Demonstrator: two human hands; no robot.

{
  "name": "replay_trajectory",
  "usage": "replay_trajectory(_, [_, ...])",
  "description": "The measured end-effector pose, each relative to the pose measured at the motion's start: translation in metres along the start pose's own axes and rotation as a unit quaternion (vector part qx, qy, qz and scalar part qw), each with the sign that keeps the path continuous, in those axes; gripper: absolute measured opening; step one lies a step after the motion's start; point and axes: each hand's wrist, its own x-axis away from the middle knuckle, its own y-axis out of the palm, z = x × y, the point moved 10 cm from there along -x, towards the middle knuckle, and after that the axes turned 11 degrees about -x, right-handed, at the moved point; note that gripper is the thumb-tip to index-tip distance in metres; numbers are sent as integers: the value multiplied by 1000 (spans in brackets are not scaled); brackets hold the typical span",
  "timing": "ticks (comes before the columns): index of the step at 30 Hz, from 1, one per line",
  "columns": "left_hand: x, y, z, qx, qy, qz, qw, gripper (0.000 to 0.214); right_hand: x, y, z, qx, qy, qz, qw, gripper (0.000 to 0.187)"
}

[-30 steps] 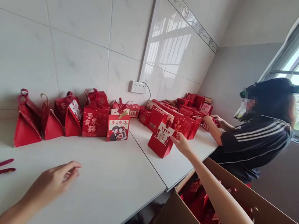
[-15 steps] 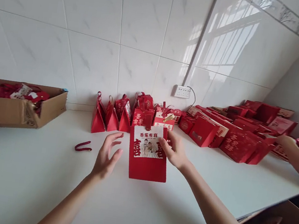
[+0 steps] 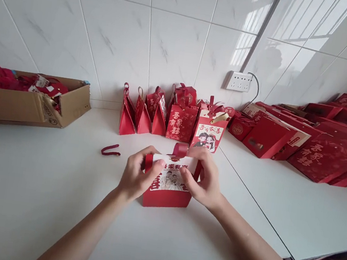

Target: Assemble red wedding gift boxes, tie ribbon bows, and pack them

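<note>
Your left grip (image 3: 140,170) and right grip (image 3: 204,177) both clasp the box (image 3: 168,185), thumbs on its front; it's mid-desk (image 3: 54,199), nearer than the row of boxes (image 3: 180,124); a strap (image 3: 110,154) lies left.

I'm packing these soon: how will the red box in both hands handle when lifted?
The red box has a flat face and straight lower edge, suggesting folded card: probably fairly stiff, though squeezing could dent it. Its ribbon loop curls over, so likely bends easily.
</note>
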Motion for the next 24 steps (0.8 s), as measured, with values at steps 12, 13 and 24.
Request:
replay_trajectory(12, [10, -8, 52, -78, 175, 86, 978, 10, -3, 3, -17, 10, -5, 21, 1000, 7])
replay_trajectory(13, [11, -8, 52, -80, 175, 85, 978, 9, -3, 2, -17, 7, 0, 25, 1000, 7])
replay_trajectory(24, [6, -6, 38, -23, 102, 67, 992, 5, -2, 3, -9, 15, 46, 29, 998, 5])
